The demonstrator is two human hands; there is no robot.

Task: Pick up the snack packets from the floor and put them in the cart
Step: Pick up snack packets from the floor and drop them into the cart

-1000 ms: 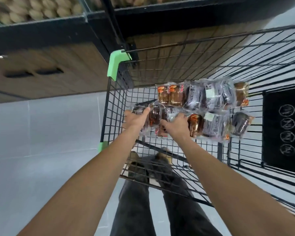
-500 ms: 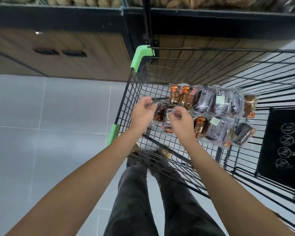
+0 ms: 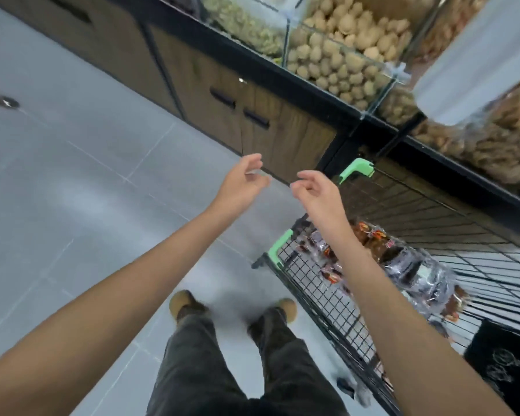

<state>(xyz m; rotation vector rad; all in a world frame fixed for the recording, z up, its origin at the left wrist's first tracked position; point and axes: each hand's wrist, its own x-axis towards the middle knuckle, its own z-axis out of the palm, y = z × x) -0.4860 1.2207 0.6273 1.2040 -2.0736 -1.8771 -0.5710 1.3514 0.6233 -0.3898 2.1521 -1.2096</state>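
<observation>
**Both hands out of the cart, empty**

Half a second ago both hands were down inside the cart (image 3: 418,205), gripping a packet at its left end. Now the left hand (image 3: 240,187) and right hand (image 3: 315,193) are raised clear of it, near each other in the air, fingers loosely curled and holding nothing. The view has also swung and tilted, so the cart now sits at lower right and more of the floor (image 3: 72,205) shows.

All the packets (image 3: 403,262) that can be seen lie in a cluster on the cart's wire bottom. The right forearm crosses in front of their near end and hides part of it.

Grey tiles with pale joints cover the floor. Along the far side runs a wood-fronted cabinet (image 3: 252,115) with dark handles, and clear bins (image 3: 342,55) of loose tan and greenish snacks stand on top of it. The cart's green-capped corner lies close to the cabinet.

Below the hands are tan shoes (image 3: 186,301) and dark trousers (image 3: 198,370), just left of the cart. A black panel (image 3: 505,367) with white symbols hangs on the cart at far right. A small dark thing (image 3: 0,100) lies on the floor at the left edge, too blurred to name.
</observation>
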